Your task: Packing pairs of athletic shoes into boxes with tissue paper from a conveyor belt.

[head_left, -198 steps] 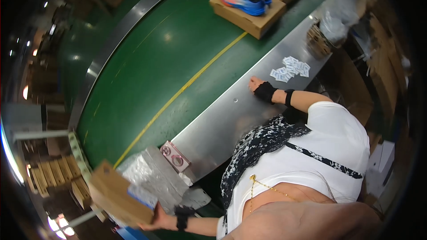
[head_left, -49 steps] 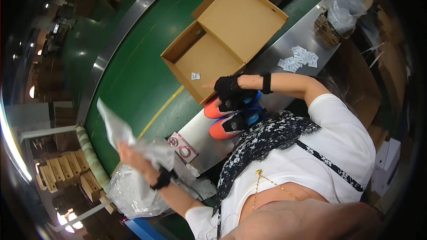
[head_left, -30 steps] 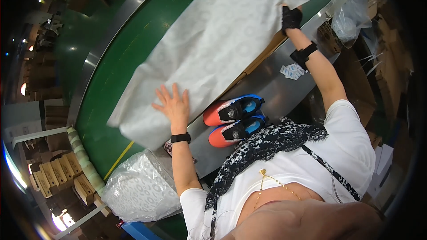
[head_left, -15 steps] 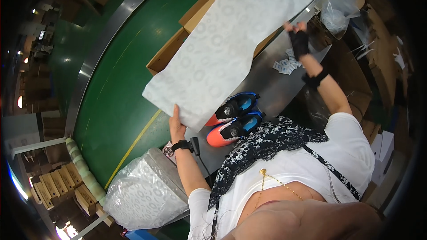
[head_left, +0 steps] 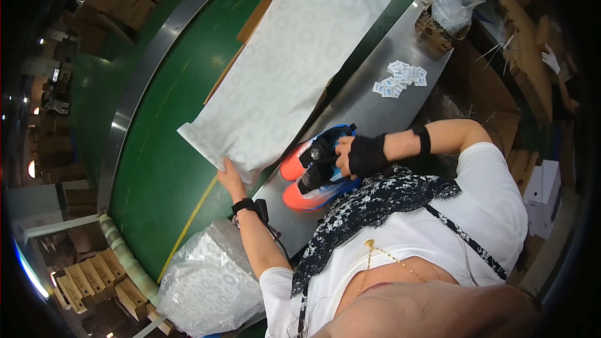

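Observation:
A large sheet of white tissue paper (head_left: 269, 69) with a faint ring pattern lies over an open cardboard box (head_left: 253, 22) on the green belt. My left hand (head_left: 231, 178) pinches the sheet's near corner, thumb on top. Beside the sheet, on the metal ledge, sits a pair of shoes (head_left: 293, 164) with orange-red toes, black uppers and blue linings. My right hand (head_left: 345, 155), in a black fingerless glove, has its fingers curled into the shoes' collars. The fingertips are partly hidden there, and the nearer shoe is smeared by motion.
Small white packets (head_left: 400, 78) lie scattered on the metal ledge (head_left: 382, 112) to the right. A plastic-wrapped stack of patterned paper (head_left: 210, 288) stands at lower left. A carton with clear bags (head_left: 452, 6) is at upper right. The green belt (head_left: 150, 144) curves along the left.
My right hand has come from the sheet's far right edge down to the shoes and taken hold of them. The sheet and my left hand have shifted slightly left.

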`<state>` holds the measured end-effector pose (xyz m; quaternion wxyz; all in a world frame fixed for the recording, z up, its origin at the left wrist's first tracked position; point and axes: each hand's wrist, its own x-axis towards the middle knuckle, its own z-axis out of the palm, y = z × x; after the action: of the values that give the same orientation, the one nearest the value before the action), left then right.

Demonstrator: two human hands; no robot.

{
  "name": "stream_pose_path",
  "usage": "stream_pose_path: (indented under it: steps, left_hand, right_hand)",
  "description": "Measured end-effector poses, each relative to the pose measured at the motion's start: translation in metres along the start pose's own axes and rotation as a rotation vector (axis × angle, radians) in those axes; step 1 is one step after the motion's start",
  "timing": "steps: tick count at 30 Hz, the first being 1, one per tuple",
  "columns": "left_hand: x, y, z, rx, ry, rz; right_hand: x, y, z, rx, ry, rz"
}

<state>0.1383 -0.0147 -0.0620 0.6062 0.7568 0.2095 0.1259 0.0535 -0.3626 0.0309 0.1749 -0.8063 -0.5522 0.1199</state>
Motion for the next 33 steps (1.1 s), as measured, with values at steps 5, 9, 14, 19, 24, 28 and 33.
stream_pose_path:
  steps: [5, 9, 14, 19, 24, 28, 33]
  left_hand:
    - [0.010, 0.002, -0.031, 0.130, 0.005, 0.038]
    - [0.000, 0.057, -0.017, 0.095, -0.034, 0.055]
    - [-0.024, 0.116, 0.053, -0.440, -0.414, -0.102]
    - [-0.030, 0.105, 0.104, -0.259, -0.576, -0.165]
    - [-0.012, 0.051, 0.103, 0.665, -0.817, 0.263]
    - [-0.015, 0.066, 0.110, 1.099, -0.766, 0.129]
    - [-0.023, 0.090, 0.090, 0.583, -0.465, 0.300]
  right_hand:
    - [0.018, 0.032, -0.078, 0.894, 0.185, 0.349]
    - [0.065, 0.100, -0.046, 0.506, 0.530, 0.629]
    - [0.131, 0.144, 0.032, 0.583, 0.380, 0.573]
    - [0.127, 0.113, 0.054, 0.000, 0.430, 0.248]
    - [0.060, 0.109, -0.013, -0.226, 0.078, 0.700]
    - [0.029, 0.079, -0.010, -0.067, 0.389, 0.353]
    - [-0.005, 0.041, 0.024, -0.188, 0.190, 0.164]
